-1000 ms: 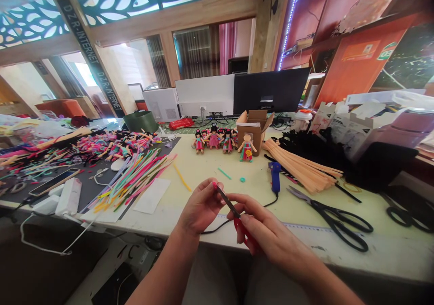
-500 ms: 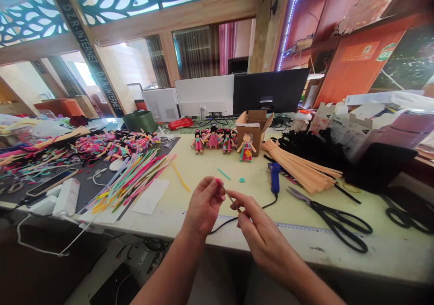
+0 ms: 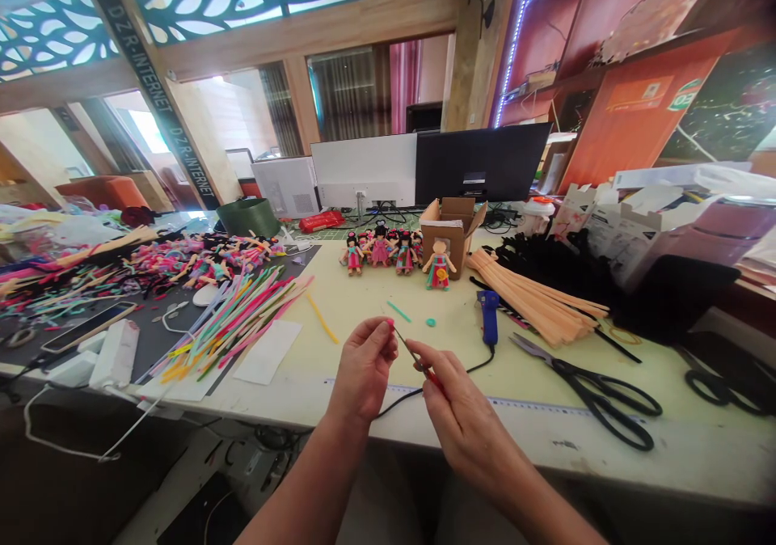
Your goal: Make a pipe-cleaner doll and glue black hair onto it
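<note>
My left hand [image 3: 367, 367] pinches a small pinkish-red piece [image 3: 390, 324] between thumb and fingertips; it looks fuzzy, though its shape is mostly covered. In my right hand [image 3: 452, 399] is a slim pointed metal tool [image 3: 407, 350] with a red handle, either long-nose pliers or small scissors. Its tip reaches the red piece or lies just beside it. Beyond the hands lie a short teal pipe-cleaner piece [image 3: 398, 311] and a small teal coil [image 3: 430, 323]. A doll in a striped dress [image 3: 439, 267] leans upright against a cardboard box [image 3: 454, 234].
Several finished dolls [image 3: 380, 247] stand left of the box. To the right are a blue glue gun [image 3: 488, 317], peach pipe cleaners [image 3: 533, 298] and black scissors [image 3: 588, 387]. Coloured pipe cleaners [image 3: 236, 318] and white paper [image 3: 267, 352] lie left. A ruler [image 3: 533, 407] runs along the front.
My right hand has shifted its grip on the tool, and the red handle now shows by the palm. The left hand keeps its pinch on the red piece.
</note>
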Motion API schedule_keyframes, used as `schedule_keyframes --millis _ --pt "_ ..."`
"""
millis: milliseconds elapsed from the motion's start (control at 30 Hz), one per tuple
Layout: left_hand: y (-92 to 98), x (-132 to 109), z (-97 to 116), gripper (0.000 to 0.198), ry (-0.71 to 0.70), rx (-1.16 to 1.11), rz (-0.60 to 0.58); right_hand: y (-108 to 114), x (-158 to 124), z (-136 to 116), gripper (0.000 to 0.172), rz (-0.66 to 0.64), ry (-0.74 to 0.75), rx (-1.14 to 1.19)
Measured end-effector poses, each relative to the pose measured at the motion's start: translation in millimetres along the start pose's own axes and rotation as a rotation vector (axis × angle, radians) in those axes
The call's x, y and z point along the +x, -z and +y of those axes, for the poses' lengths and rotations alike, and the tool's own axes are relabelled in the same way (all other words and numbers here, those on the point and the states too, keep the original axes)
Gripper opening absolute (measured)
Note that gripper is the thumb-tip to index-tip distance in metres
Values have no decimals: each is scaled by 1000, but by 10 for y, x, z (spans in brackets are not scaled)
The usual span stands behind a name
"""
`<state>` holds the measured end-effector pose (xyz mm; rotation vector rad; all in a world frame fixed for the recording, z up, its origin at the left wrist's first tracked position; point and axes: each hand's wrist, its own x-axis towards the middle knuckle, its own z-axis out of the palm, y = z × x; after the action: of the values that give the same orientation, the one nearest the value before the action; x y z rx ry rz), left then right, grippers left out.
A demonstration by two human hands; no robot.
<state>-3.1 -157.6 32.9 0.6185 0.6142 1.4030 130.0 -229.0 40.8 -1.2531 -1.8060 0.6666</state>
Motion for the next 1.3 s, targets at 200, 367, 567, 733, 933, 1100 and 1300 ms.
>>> schedule_keyframes --millis 200,367,567,733,933,1100,1300 --pt "19 -7 21 16 31 30 -4 16 1 26 49 -8 8 -8" --pt "42 -6 25 15 37 46 -3 47 12 21 48 -22 24 -45" --pt "60 4 19 14 41 23 -27 85 -2 -4 50 -26 7 -162" --pt "66 9 23 14 29 26 -15 106 -15 -38 51 -20 16 -275" --pt "118 75 106 17 13 1 57 244 69 118 45 30 20 -388" --pt "198 129 189 17 91 0 44 334 445 677 24 96 -227 -590" --pt "248 256 201 16 201 37 -10 309 811 1104 19 98 -311 -603"
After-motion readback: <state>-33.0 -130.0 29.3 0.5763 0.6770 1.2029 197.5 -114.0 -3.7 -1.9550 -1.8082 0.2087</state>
